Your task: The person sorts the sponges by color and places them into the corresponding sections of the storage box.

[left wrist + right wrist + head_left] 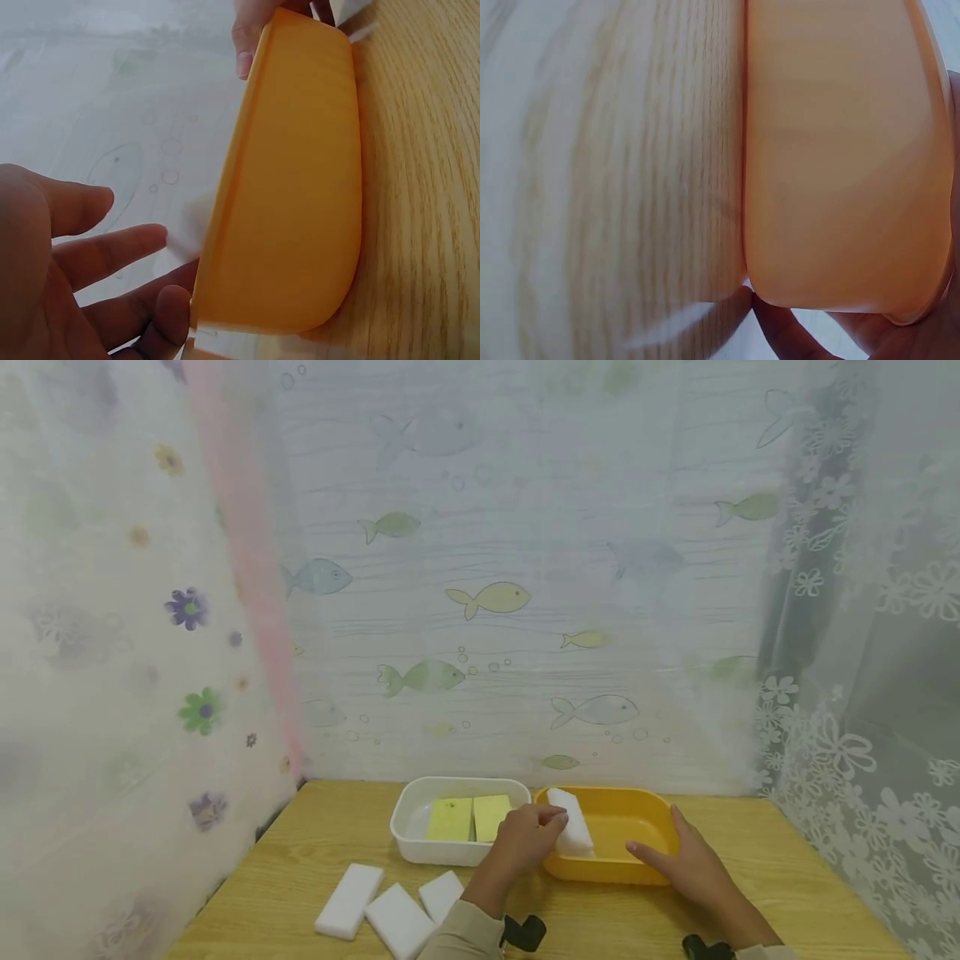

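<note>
In the head view, a yellow plastic tub (607,870) stands on the table with a white sponge block (572,827) leaning at its left end. My left hand (522,837) is over that left end, fingertips right at the sponge. In the left wrist view its thumb and index finger (124,247) are apart, and the lower fingers lie by the tub's rim. My right hand (693,864) grips the tub's right end, thumb over the front rim and fingers along the outside. The right wrist view shows fingers (787,334) under and around that end.
A white tub (408,850) stands left of the yellow one and holds two yellow sponge blocks (452,820). Several white sponge blocks (350,900) lie on the wooden table (277,868) at the front left. Patterned curtains (487,527) hang behind and at both sides.
</note>
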Demonstrator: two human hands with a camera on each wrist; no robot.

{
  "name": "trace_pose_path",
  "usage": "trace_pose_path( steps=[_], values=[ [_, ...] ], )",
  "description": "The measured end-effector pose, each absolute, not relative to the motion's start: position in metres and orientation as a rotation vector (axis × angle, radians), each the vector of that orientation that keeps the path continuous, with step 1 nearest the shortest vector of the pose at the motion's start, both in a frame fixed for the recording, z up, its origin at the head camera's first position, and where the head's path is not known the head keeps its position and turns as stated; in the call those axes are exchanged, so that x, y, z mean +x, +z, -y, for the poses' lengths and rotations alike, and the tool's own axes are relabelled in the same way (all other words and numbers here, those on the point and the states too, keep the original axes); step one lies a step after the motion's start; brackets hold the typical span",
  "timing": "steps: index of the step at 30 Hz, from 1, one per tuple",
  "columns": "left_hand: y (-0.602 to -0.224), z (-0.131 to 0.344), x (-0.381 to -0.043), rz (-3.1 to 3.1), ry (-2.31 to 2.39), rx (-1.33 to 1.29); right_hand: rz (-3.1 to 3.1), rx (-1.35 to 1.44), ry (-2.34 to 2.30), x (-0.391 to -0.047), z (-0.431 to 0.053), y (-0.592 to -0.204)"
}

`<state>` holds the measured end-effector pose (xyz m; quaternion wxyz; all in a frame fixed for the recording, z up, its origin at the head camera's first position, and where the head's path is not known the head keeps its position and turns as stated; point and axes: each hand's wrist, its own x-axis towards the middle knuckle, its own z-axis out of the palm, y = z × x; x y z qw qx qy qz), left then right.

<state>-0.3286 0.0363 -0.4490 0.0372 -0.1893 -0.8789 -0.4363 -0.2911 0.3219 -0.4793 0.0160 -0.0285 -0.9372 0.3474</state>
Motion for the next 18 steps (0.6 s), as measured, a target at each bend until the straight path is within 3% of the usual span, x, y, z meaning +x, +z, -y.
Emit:
trace_pose_path(
  steps=[18],
  values=[
    [-0.4433, -0.0323, -0.3238, 2.802, -1.115, -0.661, 2.931, -0.096, 1.075, -0.2933, -0.3236, -0.4807]
  ],
)
